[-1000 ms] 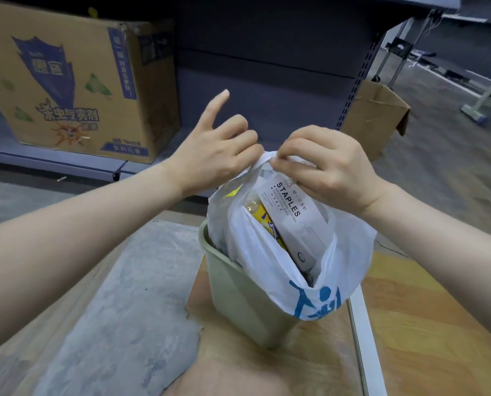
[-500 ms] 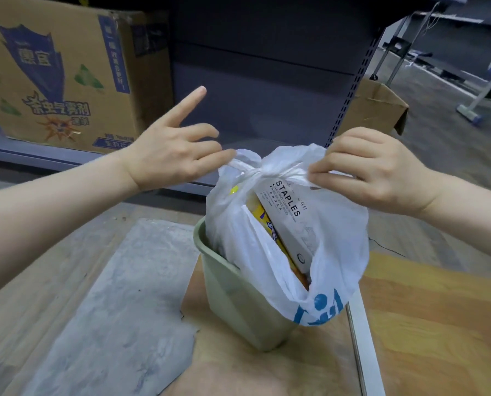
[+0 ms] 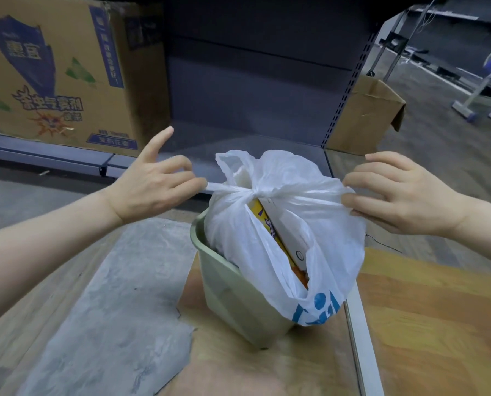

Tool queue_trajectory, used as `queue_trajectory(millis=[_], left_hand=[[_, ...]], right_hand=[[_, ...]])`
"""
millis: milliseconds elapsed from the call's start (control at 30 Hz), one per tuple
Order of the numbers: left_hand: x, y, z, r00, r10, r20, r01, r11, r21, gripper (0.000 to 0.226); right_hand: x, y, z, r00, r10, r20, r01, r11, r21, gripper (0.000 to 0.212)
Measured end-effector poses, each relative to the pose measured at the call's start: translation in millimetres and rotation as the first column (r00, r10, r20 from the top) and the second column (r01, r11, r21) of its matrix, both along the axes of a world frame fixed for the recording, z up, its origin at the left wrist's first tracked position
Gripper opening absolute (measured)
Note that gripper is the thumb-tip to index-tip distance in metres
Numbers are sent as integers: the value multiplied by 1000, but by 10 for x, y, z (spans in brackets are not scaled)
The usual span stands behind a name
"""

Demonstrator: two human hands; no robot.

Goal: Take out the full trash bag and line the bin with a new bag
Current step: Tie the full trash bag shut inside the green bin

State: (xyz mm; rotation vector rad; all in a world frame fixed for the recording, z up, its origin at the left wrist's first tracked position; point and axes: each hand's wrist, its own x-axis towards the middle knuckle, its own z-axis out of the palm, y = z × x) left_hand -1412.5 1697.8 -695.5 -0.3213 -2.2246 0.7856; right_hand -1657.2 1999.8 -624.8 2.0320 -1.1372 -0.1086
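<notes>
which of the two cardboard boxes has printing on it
The large cardboard box on the shelf at upper left: it carries blue and green graphics and lettering. The smaller box on the floor at right is plain brown.

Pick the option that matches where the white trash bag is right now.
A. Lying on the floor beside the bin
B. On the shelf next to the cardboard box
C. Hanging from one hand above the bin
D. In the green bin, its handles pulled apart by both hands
D: the white trash bag sits in the green bin, while the left hand and right hand pinch its handles and draw the knot tight.
</notes>
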Motion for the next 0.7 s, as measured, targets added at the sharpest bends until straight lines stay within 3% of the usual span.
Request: queue_trajectory(millis=[200,267,300,367,433,533,700], left_hand=[[-23,22,-126,995,-67,77,61,995,84,22],[-49,32,-149,986,-77,146,49,981,185,15],[-59,37,-162,981,-83,174,35,965,258,10],[-75,34,-172,978,-86,191,-2,907,421,40],[-68,32,-193,973,-85,217,-34,868,495,61],[-53,10,-227,962,-78,260,-43,903,429,64],[58,-172,-230,986,-39,162,-18,941,337,59]], right_hand=[[-73,75,-57,994,-113,11,113,993,19,17],[-43,63,-82,986,-140,86,138,990,25,11],[-20,53,-93,973,-159,167,154,987,41,18],[41,35,-101,922,-196,335,176,980,88,29],[74,30,-130,894,-216,393,186,976,112,31],[63,30,-158,893,-218,394,182,975,126,32],[65,43,-133,925,-174,339,151,984,92,33]])
